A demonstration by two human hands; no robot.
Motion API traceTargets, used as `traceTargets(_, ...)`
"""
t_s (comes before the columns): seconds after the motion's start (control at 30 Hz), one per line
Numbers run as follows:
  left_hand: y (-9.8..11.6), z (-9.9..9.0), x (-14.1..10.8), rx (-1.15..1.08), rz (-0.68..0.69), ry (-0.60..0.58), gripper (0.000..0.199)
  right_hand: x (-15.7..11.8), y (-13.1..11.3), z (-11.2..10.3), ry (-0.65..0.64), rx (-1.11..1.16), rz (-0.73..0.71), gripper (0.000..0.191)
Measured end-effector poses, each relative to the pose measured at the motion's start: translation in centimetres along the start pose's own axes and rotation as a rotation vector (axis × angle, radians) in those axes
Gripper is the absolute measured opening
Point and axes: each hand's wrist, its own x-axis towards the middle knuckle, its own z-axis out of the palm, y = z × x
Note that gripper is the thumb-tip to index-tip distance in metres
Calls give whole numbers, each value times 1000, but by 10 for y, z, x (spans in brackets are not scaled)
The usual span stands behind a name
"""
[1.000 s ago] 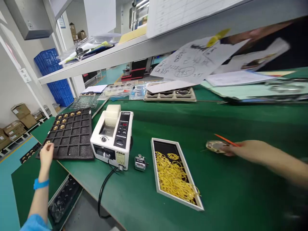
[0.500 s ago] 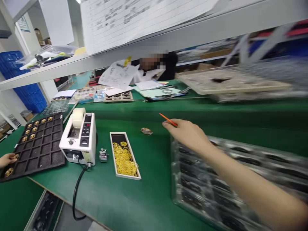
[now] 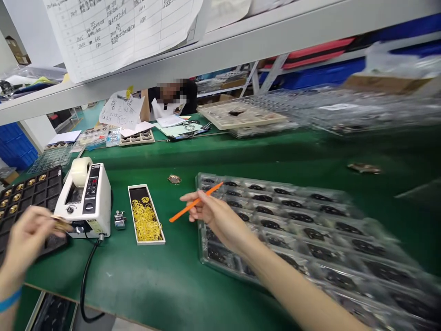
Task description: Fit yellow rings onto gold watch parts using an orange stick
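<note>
head view: the left hand (image 3: 27, 234) was clenched in a pinch on a small gold-coloured round part (image 3: 60, 224), right by the front of a white tape dispenser (image 3: 84, 202), with a black foam tray (image 3: 34, 193) of square cells and gold parts just behind it. the right hand (image 3: 210, 214) gripped a slim orange plastic pick (image 3: 195, 202) between its fingers, above a clear moulded blister tray (image 3: 275, 188) that lay on the green worktop (image 3: 120, 285) and showed dark parts in its pockets, though motion blur softened its far end. the small metal part could slip from so light a pinch, and the hard, smooth dispenser casing offered nothing to stop it, so it might bounce away or knock against the foam tray. the pick's point could snag the thin plastic, and the blister tray's ridged, glossy shell looked easy to nudge. nearby, a white-framed tray (image 3: 144, 216) of yellow rubber rings and a chrome tally counter (image 3: 119, 219) sat close enough for a careless sweep of the arm to upset them, while a loose round part (image 3: 174, 179) lay exposed on the mat.
</note>
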Motion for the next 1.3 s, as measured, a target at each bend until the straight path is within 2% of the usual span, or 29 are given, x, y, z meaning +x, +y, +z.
traceTargets(0.07,7,69,-7,-241,-89,-410,38,-5,-2,12,-72,118,-44,58)
traceTargets(0.1,6,98,-6,-348,-150,-502,43,-8,-3,17,-82,152,-86,55)
traceTargets(0.13,3,123,-2,-445,-213,-546,49,-11,-3,21,-72,158,-138,52)
traceTargets(0.17,-1,143,3,-531,-265,-520,55,-15,-3,25,-51,137,-193,48)
traceTargets(0.2,-6,159,10,-598,-306,-465,61,-19,-1,28,-24,100,-245,45)
traceTargets(0.27,-15,177,22,-689,-347,-382,68,-27,4,32,1,3,-306,40)
traceTargets(0.33,-21,184,26,-739,-352,-351,69,-34,12,36,-28,-92,-307,38)
traceTargets(0.5,-28,182,16,-732,-280,-367,63,-43,30,44,-60,-248,-342,30)
traceTargets(0.7,-30,179,13,-693,-221,-398,62,-45,35,44,-52,-238,-325,26)
traceTargets(0.9,-29,176,12,-694,-223,-451,63,-41,30,37,-123,-191,-352,19)
traceTargets(1.03,-25,175,11,-715,-272,-479,66,-37,26,33,-221,-229,-500,16)
traceTargets(1.2,-24,174,13,-750,-310,-453,67,-35,22,30,-362,-306,-741,32)
traceTargets(1.3,-26,175,14,-754,-325,-438,69,-36,21,31,-432,-400,-861,34)
